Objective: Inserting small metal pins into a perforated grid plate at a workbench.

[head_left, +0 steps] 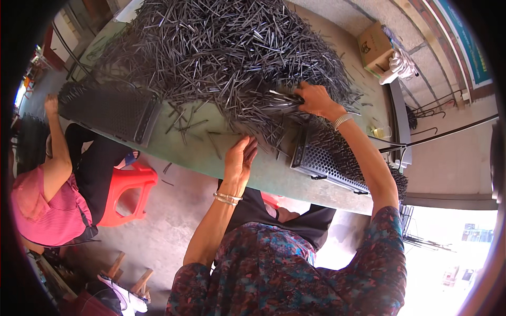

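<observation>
Head view shows the right hand gripping a bundle of pins from the pile of thin metal pins on the bench, left hand spread open at the pile's near edge, seemingly containing strays beside the perforated tray

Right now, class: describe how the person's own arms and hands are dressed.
Both arms are bare below short sleeves of a dark floral-patterned top. The left hand has thin silvery bangles at its wrist; the right hand has a pale wristband. No gloves.
</observation>
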{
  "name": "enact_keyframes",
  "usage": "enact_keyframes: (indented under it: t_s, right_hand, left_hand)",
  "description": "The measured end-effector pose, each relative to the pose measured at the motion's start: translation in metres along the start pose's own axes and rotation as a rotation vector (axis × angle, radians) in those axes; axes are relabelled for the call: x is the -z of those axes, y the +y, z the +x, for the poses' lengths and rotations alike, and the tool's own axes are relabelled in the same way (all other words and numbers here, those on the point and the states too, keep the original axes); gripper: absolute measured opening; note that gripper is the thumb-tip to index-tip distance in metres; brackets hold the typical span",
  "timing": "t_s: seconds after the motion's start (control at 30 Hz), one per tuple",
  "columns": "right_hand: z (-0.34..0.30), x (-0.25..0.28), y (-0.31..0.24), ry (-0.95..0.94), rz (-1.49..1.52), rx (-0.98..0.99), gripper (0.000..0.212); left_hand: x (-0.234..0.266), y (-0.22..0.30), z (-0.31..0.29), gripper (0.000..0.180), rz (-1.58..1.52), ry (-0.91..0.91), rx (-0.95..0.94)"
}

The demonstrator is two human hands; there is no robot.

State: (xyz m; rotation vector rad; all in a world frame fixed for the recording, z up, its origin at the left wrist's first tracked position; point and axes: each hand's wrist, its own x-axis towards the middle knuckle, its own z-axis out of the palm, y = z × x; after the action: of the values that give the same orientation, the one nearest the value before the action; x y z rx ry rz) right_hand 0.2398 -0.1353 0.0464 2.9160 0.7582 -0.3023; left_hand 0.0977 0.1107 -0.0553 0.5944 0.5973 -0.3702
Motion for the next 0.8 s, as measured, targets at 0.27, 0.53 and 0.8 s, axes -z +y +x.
enact_keyframes:
  t_s: [0.27, 0.53, 0.8]
  right_hand:
    - [0.046, -0.002, -0.054, -0.011, 0.072, 0.071, 0.051]
    - [0.059, -0.023, -0.04, -0.102, 0.34, -0.066, 0.055]
    - [0.057, -0.029, -0.054, -0.144, -0.074, 0.039, 0.039]
  left_hand:
    - [-0.021, -0.01, 0.017, 0.03, -0.032, 0.041, -0.003]
    - [-0.028, -0.011, 0.043, 0.023, -0.041, 0.039, 0.015]
    - [-0.039, -0.012, 0.087, 0.026, -0.04, 0.034, 0.062]
